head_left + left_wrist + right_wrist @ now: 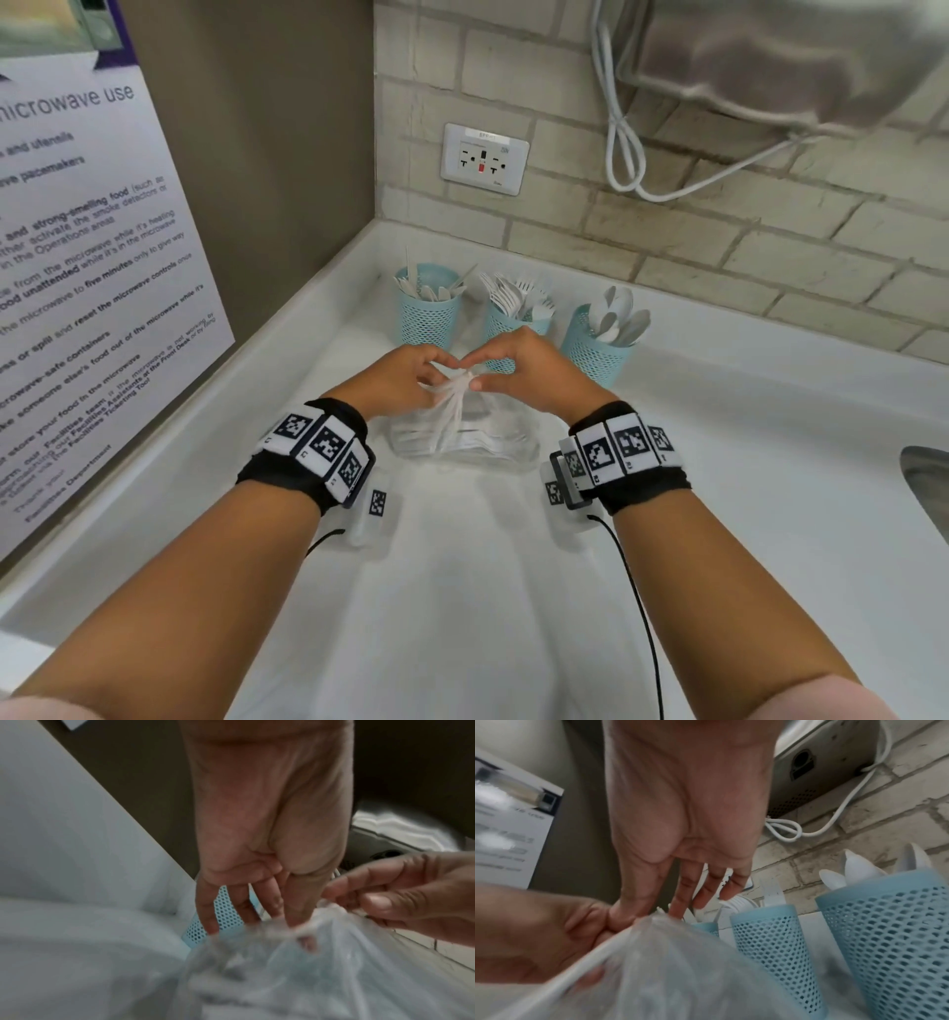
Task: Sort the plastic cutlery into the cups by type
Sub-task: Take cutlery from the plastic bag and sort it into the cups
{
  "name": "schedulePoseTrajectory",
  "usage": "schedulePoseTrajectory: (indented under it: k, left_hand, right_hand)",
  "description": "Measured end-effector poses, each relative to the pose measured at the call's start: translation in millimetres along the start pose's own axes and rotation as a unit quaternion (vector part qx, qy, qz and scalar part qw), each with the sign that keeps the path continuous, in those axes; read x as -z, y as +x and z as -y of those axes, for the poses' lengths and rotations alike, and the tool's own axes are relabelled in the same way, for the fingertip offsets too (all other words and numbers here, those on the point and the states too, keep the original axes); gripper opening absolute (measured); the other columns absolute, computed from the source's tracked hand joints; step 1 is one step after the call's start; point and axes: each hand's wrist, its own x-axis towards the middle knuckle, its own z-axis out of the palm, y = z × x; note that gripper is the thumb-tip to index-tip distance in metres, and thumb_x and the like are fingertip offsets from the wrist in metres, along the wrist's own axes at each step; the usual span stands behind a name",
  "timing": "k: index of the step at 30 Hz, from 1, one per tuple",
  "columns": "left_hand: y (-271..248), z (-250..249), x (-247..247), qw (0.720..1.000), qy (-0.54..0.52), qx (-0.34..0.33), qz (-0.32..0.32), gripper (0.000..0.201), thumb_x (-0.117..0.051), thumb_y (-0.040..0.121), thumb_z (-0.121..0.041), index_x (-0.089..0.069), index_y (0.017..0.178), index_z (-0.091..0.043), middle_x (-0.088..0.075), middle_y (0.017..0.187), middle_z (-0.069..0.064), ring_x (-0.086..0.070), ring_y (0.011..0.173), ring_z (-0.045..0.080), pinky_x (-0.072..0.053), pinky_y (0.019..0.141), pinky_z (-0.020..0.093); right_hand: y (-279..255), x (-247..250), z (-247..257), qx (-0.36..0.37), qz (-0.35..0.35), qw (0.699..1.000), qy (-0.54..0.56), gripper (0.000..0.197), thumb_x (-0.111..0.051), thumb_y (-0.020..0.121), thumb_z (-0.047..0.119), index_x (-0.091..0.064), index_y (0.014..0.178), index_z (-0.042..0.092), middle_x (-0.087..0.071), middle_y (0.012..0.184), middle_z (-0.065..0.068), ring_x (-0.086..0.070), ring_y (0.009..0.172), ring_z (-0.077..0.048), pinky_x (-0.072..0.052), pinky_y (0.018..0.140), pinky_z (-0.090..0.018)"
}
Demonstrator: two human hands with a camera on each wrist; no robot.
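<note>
Head view showed both hands meeting over a clear plastic bag [462, 431] of white cutlery that sat on the white counter [719, 514], just in front of three blue mesh cups. My left hand [405, 372] and right hand [518, 365] each pinched the bag's gathered neck [459, 383] between thumb and forefinger, fingertips nearly touching one another; the other fingers were loosely spread. I judged the bag not yet opened, so no sorting from it had begun.

Behind it, toward the tiled back wall, the left cup [429, 313] seemed to hold knives, the middle cup [513, 318] forks, and the right cup [598, 344] spoons.

What mattered most: the neck rose upright between my two hands, with the bag's body and its cutlery directly beneath them, the pieces lying roughly crosswise to my forearms. Neither hand was clearly nearer; the neck was shared. I reckoned the next move needed the two pinches pulled apart sideways to open it.

Right wrist view confirmed the thumb pressed on the plastic.
</note>
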Motion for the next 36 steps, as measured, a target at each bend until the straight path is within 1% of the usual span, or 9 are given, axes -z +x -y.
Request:
schedulePoseTrajectory:
  k: [3, 7, 11, 15, 20, 24, 26, 32, 36]
  left_hand:
    - [1, 0, -5, 0.999, -0.032, 0.002, -0.017, 0.030, -0.060, 0.086, 0.000, -0.059, 0.104, -0.023, -0.066, 0.080, 0.003, -0.060, 0.077, 0.014, -0.046, 0.074, 0.019]
    - [1, -3, -8, 0.995, -0.093, 0.010, -0.020, 0.022, -0.065, 0.087, -0.015, -0.061, 0.107, -0.023, -0.070, 0.100, 0.010, -0.065, 0.094, 0.020, -0.048, 0.090, 0.031]
    - [0, -11, -9, 0.982, -0.190, 0.017, -0.011, 0.018, -0.046, 0.094, -0.012, -0.061, 0.102, -0.017, -0.066, 0.075, -0.006, -0.059, 0.069, 0.004, -0.042, 0.061, 0.015]
    - [1, -4, -6, 0.927, -0.370, 0.041, 0.039, 0.031, -0.042, 0.082, -0.024, -0.062, 0.105, -0.016, -0.066, 0.093, 0.010, -0.057, 0.088, 0.020, -0.038, 0.082, 0.033]
    - [2, -7, -21, 0.984, -0.179, -0.018, -0.006, 0.021, -0.060, 0.086, -0.004, -0.064, 0.103, -0.016, -0.064, 0.087, 0.001, -0.060, 0.078, 0.006, -0.044, 0.075, 0.021]
    - [8, -8, -34, 0.992, -0.073, -0.073, -0.066, 0.016, -0.064, 0.085, -0.001, -0.067, 0.099, 0.006, -0.067, 0.084, 0.000, -0.060, 0.065, -0.011, -0.046, 0.071, 0.004]
    - [8, -9, -35, 0.991, -0.082, -0.077, -0.067, 0.017, -0.065, 0.085, -0.005, -0.068, 0.098, 0.006, -0.069, 0.086, 0.005, -0.062, 0.068, -0.008, -0.047, 0.072, 0.005]
    - [5, -9, -29, 0.987, -0.128, -0.058, -0.083, 0.009, -0.066, 0.085, -0.009, -0.066, 0.079, -0.015, -0.066, 0.076, -0.004, -0.060, 0.065, -0.006, -0.047, 0.072, 0.011]
    - [8, -7, -34, 0.988, -0.125, -0.033, -0.080, 0.009, -0.062, 0.089, -0.013, -0.067, 0.083, -0.007, -0.065, 0.081, 0.007, -0.056, 0.075, 0.012, -0.044, 0.075, 0.022]
  right_hand:
    - [-2, -8, 4, -0.011, -0.010, 0.996, -0.090, 0.035, -0.078, 0.071, 0.037, -0.073, 0.104, 0.027, -0.067, 0.111, 0.003, -0.049, 0.111, -0.020, -0.036, 0.098, -0.042]
    - [-5, -15, 11, -0.019, -0.020, 0.991, -0.132, 0.036, -0.074, 0.073, 0.044, -0.072, 0.105, 0.028, -0.061, 0.117, 0.006, -0.040, 0.114, -0.019, -0.028, 0.092, -0.036]
    - [-4, -18, 8, -0.012, -0.084, 0.991, -0.106, 0.023, -0.072, 0.078, 0.037, -0.076, 0.094, 0.021, -0.065, 0.107, 0.003, -0.045, 0.110, -0.022, -0.026, 0.088, -0.035]
    - [-3, -10, 4, -0.059, -0.122, 0.990, 0.044, 0.020, -0.073, 0.078, 0.028, -0.077, 0.092, 0.015, -0.068, 0.106, -0.001, -0.046, 0.109, -0.018, -0.032, 0.097, -0.033]
    - [-6, -3, 7, -0.082, -0.181, 0.972, 0.129, 0.016, -0.072, 0.079, 0.016, -0.075, 0.085, 0.003, -0.068, 0.086, -0.004, -0.046, 0.093, -0.009, -0.035, 0.090, -0.017]
    - [-1, 7, 16, -0.086, -0.248, 0.932, 0.248, 0.015, -0.070, 0.082, 0.019, -0.073, 0.077, 0.005, -0.067, 0.082, -0.019, -0.062, 0.087, -0.029, -0.050, 0.087, -0.039]
    - [-2, 17, 20, -0.074, -0.256, 0.916, 0.299, 0.006, -0.068, 0.083, 0.014, -0.073, 0.084, 0.010, -0.070, 0.082, -0.011, -0.065, 0.085, -0.023, -0.051, 0.085, -0.034]
    - [-15, 25, -16, -0.189, 0.023, 0.956, 0.225, 0.051, -0.077, 0.075, 0.023, -0.060, 0.122, 0.016, -0.061, 0.126, 0.001, -0.053, 0.121, -0.011, -0.037, 0.108, -0.033]
    - [-28, 19, -19, -0.221, 0.067, 0.961, 0.155, 0.033, -0.078, 0.074, 0.020, -0.068, 0.105, 0.013, -0.064, 0.110, 0.005, -0.055, 0.105, -0.004, -0.034, 0.089, -0.014]
